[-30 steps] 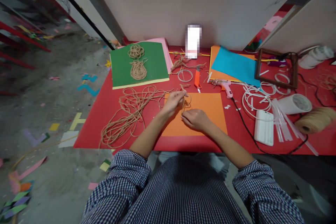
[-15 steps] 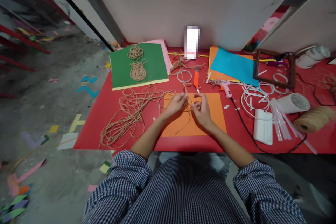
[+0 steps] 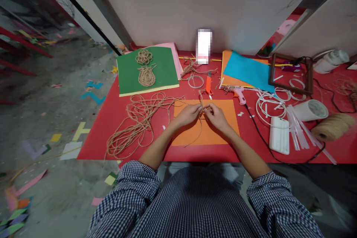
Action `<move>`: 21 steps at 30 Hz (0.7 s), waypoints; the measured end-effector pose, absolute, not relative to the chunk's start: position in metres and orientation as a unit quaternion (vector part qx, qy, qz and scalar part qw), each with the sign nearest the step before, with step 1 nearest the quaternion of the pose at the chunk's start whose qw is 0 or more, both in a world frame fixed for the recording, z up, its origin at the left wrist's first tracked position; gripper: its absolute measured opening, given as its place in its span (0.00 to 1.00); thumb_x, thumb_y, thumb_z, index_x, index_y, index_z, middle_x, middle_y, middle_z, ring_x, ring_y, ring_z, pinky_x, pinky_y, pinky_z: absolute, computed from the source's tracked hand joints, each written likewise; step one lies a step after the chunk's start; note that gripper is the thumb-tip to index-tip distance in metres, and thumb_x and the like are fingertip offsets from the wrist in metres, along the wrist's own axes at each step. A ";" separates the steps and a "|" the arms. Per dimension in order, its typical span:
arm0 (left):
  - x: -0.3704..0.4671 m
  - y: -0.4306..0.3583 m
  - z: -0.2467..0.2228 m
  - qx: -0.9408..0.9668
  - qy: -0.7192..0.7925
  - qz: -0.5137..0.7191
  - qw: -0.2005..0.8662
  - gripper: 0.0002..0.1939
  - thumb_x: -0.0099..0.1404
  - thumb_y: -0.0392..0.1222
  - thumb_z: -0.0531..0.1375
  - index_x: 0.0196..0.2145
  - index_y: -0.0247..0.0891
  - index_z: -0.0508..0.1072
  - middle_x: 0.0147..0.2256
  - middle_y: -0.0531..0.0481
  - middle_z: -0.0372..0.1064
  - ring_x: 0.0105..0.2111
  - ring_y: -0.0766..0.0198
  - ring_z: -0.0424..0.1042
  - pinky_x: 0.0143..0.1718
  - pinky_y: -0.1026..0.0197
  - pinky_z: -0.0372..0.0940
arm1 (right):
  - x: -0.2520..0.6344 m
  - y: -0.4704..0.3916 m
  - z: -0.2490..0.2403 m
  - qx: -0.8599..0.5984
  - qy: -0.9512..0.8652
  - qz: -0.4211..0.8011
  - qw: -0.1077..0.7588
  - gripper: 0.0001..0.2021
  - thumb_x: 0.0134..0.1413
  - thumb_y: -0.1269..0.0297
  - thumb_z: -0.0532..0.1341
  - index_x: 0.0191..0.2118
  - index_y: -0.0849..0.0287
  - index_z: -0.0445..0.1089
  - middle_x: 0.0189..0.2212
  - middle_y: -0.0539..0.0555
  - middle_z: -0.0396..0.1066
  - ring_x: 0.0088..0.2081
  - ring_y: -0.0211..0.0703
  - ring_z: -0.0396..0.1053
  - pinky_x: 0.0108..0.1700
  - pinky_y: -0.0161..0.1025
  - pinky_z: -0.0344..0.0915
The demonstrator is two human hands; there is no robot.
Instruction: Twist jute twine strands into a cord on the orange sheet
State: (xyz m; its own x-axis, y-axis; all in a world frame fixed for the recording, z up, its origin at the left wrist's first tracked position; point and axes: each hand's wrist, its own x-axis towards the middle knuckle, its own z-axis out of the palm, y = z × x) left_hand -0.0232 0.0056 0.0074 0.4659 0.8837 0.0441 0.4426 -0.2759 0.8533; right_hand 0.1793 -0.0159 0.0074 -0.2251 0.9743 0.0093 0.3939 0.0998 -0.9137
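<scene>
Over an orange sheet, my left hand and my right hand meet with their fingertips nearly touching. Both are closed in a pinch on thin brown twine. A short braided or knotted piece stands up beyond the fingertips, and a loose tail curls down onto the sheet. The exact crossing of the strands is hidden by my fingers. To the left lies a loose heap of the same twine, one end reaching toward the sheet's upper left corner.
Two coiled twine shapes lie on a green sheet. An orange cutter and a pink glue gun are just beyond my hands. Rightward are white tubing, a white case, a twine spool and a wooden frame.
My right hand has moved in to the left hand and its fingers have closed on the twine. The left hand has shifted slightly rightward and lower, with the knotted piece showing more above it.
</scene>
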 end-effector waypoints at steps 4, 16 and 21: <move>-0.022 0.003 0.009 0.780 0.450 0.238 0.363 0.13 0.76 0.44 0.54 0.35 0.41 0.74 0.30 0.47 0.73 0.29 0.59 0.66 0.35 0.60 0.55 | 0.184 -0.011 0.011 -0.511 -0.695 0.396 0.314 0.14 0.68 0.54 0.59 0.35 0.56 0.75 0.27 0.51 0.75 0.29 0.41 0.69 0.34 0.37 0.61; -0.020 0.000 0.023 0.816 0.481 0.153 0.282 0.16 0.78 0.45 0.49 0.44 0.39 0.75 0.35 0.43 0.78 0.34 0.54 0.74 0.37 0.58 0.59 | 0.185 -0.015 0.022 -0.520 -0.749 0.330 0.245 0.16 0.67 0.56 0.59 0.30 0.58 0.73 0.21 0.50 0.69 0.25 0.39 0.62 0.31 0.37 0.51; -0.015 -0.002 0.019 0.722 0.548 0.286 0.311 0.15 0.75 0.39 0.50 0.50 0.39 0.75 0.28 0.48 0.73 0.29 0.58 0.70 0.37 0.59 0.59 | 0.182 -0.019 0.028 -0.535 -0.788 0.202 0.227 0.14 0.70 0.58 0.57 0.33 0.58 0.73 0.23 0.52 0.71 0.26 0.41 0.63 0.33 0.39 0.48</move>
